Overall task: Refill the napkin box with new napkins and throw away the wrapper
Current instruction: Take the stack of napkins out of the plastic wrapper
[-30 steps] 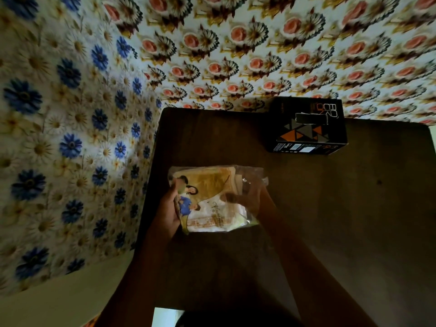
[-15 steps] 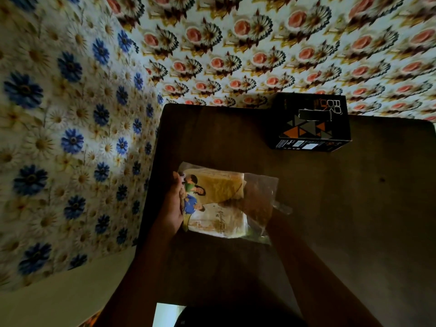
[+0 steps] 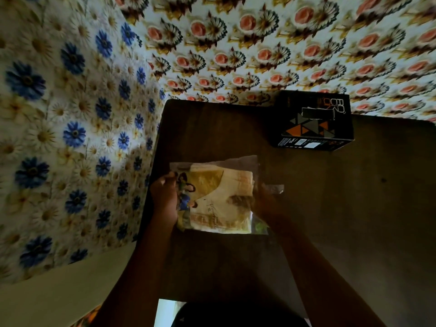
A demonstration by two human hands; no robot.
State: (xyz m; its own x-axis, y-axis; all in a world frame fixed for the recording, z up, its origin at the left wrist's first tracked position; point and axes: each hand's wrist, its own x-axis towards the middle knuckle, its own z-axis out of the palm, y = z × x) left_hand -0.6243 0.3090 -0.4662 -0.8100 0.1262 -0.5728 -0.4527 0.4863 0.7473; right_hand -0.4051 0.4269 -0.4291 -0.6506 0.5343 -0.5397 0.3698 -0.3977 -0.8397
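On your far left the wall covering with blue flowers [image 3: 70, 138] runs down beside the counter [image 3: 377, 220], which is dark and dimly lit. Your left hand [image 3: 165, 199] grips the left edge of the napkin pack [image 3: 219, 199], fingers curled round it, holding it just above the counter in front of you. The pack is in its clear printed wrapper [image 3: 247, 161], and the napkins inside look like a full, square stack, none of them drawn out. Your right hand [image 3: 264, 204] is at the right end of the pack, where loose clear film sticks out; its grip appears closed on that film, as if working the end open, though shadow hides the fingers too much to be sure. Further right and toward the back, well apart from the pack, the black napkin box [image 3: 313, 121] with orange triangles sits on the counter against the wall with pink flowers [image 3: 283, 50]. Its slot on top shows no napkin poking out. Judging by this, you are at the start: the wrapper is at best partly opened, the napkins are not yet out, the box is not yet refilled, and the wrapper is not yet thrown away. No bin is in view.
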